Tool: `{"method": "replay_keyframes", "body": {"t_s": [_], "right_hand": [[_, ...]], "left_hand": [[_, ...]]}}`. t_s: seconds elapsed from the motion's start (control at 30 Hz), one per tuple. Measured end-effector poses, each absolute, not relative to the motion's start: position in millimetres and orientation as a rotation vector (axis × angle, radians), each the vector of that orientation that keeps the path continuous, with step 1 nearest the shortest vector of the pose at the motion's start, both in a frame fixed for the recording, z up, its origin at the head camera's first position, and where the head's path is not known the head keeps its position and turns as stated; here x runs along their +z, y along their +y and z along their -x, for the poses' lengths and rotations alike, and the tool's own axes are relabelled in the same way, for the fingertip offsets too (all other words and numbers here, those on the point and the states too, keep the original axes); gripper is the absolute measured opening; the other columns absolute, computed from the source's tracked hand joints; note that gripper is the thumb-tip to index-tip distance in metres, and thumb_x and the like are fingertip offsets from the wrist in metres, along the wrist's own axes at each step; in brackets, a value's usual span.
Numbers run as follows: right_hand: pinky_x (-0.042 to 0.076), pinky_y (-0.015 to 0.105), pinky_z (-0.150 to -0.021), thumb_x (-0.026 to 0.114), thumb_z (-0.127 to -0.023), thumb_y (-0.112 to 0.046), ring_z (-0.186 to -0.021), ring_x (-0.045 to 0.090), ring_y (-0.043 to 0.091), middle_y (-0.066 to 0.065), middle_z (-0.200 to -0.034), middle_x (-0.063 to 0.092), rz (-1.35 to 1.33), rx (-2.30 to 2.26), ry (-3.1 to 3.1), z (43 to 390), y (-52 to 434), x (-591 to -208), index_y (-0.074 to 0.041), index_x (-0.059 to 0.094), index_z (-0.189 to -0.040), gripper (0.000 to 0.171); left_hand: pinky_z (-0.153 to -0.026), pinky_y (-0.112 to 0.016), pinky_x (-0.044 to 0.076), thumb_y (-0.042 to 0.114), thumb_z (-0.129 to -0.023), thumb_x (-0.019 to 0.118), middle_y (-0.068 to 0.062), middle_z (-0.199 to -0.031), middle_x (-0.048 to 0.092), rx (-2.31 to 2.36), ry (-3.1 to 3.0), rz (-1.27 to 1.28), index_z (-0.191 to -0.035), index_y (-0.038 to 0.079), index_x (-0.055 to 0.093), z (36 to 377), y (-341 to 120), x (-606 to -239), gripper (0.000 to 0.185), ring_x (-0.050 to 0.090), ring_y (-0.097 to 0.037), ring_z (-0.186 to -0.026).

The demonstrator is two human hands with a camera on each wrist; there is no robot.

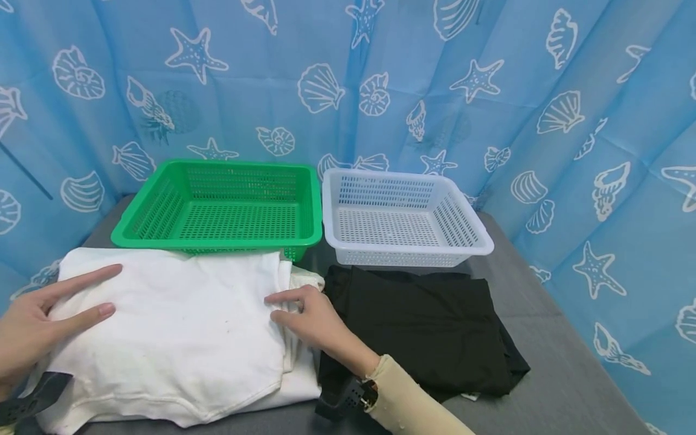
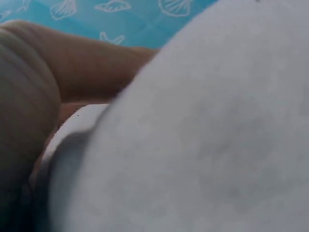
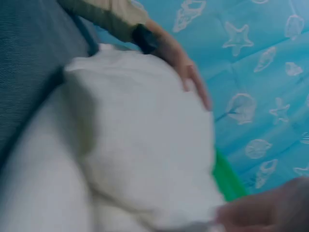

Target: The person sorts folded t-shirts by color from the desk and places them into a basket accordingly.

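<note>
Matt white cloth (image 1: 179,326), matt black cloth (image 1: 424,326), glossy perforated plastic baskets (image 1: 223,208).

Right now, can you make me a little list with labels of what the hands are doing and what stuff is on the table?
left hand: fingers straight, resting on the left edge of the white cloth
right hand: fingers resting on the right edge of the white cloth
white cloth: folded, lying in front of the green basket
black cloth: folded, lying in front of the white basket
baskets: side by side, green on the left, white on the right, nothing inside
table: grey
background: blue curtain with shells and starfish
</note>
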State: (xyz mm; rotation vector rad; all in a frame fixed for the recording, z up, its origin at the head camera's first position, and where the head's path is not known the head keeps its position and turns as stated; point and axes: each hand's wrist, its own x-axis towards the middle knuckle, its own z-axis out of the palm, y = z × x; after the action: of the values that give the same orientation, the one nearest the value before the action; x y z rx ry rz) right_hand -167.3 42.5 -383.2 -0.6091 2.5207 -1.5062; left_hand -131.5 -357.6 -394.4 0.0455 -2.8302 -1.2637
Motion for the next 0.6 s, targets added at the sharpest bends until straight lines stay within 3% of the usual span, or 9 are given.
{"method": "replay_keyframes", "body": {"t_s": [0.03, 0.1, 0.17, 0.23, 0.27, 0.33, 0.47, 0.6], "right_hand": [[0.035, 0.023, -0.047, 0.068, -0.090, -0.014, -0.051, 0.034, 0.006, -0.008, -0.070, 0.056, 0.604, -1.466, 2.511, 167.3, 43.9, -379.9, -0.016, 0.078, -0.111, 0.023], [0.029, 0.022, -0.039, 0.067, -0.090, -0.012, -0.042, 0.024, 0.006, -0.008, -0.052, 0.044, 0.633, -1.418, 2.493, 168.0, 46.5, -374.3, -0.014, 0.077, -0.112, 0.024], [0.029, 0.021, -0.038, 0.065, -0.091, -0.010, -0.039, 0.023, 0.005, -0.010, -0.047, 0.033, 0.714, -1.389, 2.524, 168.0, 48.2, -370.2, -0.011, 0.077, -0.112, 0.024], [0.028, 0.021, -0.037, 0.063, -0.091, -0.008, -0.037, 0.022, 0.005, -0.008, -0.044, 0.024, 0.762, -1.379, 2.536, 167.4, 49.0, -367.9, -0.009, 0.077, -0.111, 0.024], [0.029, 0.021, -0.037, 0.063, -0.092, -0.008, -0.037, 0.024, 0.006, -0.008, -0.043, 0.025, 0.759, -1.377, 2.522, 166.7, 49.6, -367.4, -0.010, 0.076, -0.112, 0.024], [0.035, 0.023, -0.039, 0.064, -0.093, -0.012, -0.036, 0.035, 0.009, -0.004, -0.043, 0.032, 0.695, -1.359, 2.456, 164.0, 52.1, -365.1, -0.013, 0.075, -0.116, 0.026], [0.054, 0.035, -0.049, 0.065, -0.096, -0.020, -0.048, 0.062, 0.026, 0.011, -0.056, 0.059, 0.504, -1.324, 2.165, 161.2, 62.8, -359.7, -0.021, 0.066, -0.132, 0.036], [0.058, 0.042, -0.060, 0.065, -0.097, -0.023, -0.066, 0.069, 0.036, 0.022, -0.075, 0.068, 0.465, -1.314, 1.958, 164.2, 73.0, -357.7, -0.024, 0.054, -0.143, 0.047]], "left_hand": [[-0.077, -0.011, 0.033, 0.040, -0.094, 0.067, 0.009, -0.158, 0.022, -1.244, -2.834, -0.037, -0.153, 0.040, 0.033, 132.0, -358.9, -395.6, 0.069, 0.018, -0.011, -0.140], [-0.079, -0.009, 0.032, 0.041, -0.093, 0.068, 0.011, -0.156, 0.025, -1.230, -2.836, -0.028, -0.153, 0.040, 0.033, 132.6, -359.6, -397.2, 0.069, 0.020, -0.002, -0.136], [-0.101, -0.023, 0.033, 0.042, -0.093, 0.068, 0.009, -0.158, 0.023, -1.265, -2.836, -0.047, -0.153, 0.040, 0.033, 132.3, -358.6, -397.4, 0.070, 0.016, -0.006, -0.141], [-0.109, -0.044, 0.031, 0.044, -0.092, 0.069, 0.003, -0.160, 0.021, -1.300, -2.833, -0.061, -0.153, 0.040, 0.032, 132.8, -357.4, -396.4, 0.072, 0.011, -0.014, -0.145], [-0.110, -0.057, 0.023, 0.045, -0.092, 0.068, 0.000, -0.161, 0.019, -1.321, -2.832, -0.073, -0.154, 0.039, 0.032, 132.9, -356.0, -395.6, 0.072, 0.006, -0.023, -0.147], [-0.098, -0.076, 0.014, 0.048, -0.091, 0.068, -0.007, -0.162, 0.014, -1.363, -2.845, -0.107, -0.154, 0.040, 0.030, 133.8, -354.3, -393.9, 0.075, -0.001, -0.037, -0.146], [-0.096, -0.077, 0.016, 0.049, -0.091, 0.068, -0.014, -0.161, 0.014, -1.339, -2.865, -0.090, -0.155, 0.038, 0.030, 135.9, -353.6, -393.0, 0.075, 0.000, -0.042, -0.145], [-0.096, -0.077, 0.017, 0.048, -0.091, 0.068, -0.016, -0.160, 0.018, -1.313, -2.869, -0.060, -0.155, 0.035, 0.032, 137.4, -353.6, -394.1, 0.075, 0.003, -0.045, -0.144]]}}
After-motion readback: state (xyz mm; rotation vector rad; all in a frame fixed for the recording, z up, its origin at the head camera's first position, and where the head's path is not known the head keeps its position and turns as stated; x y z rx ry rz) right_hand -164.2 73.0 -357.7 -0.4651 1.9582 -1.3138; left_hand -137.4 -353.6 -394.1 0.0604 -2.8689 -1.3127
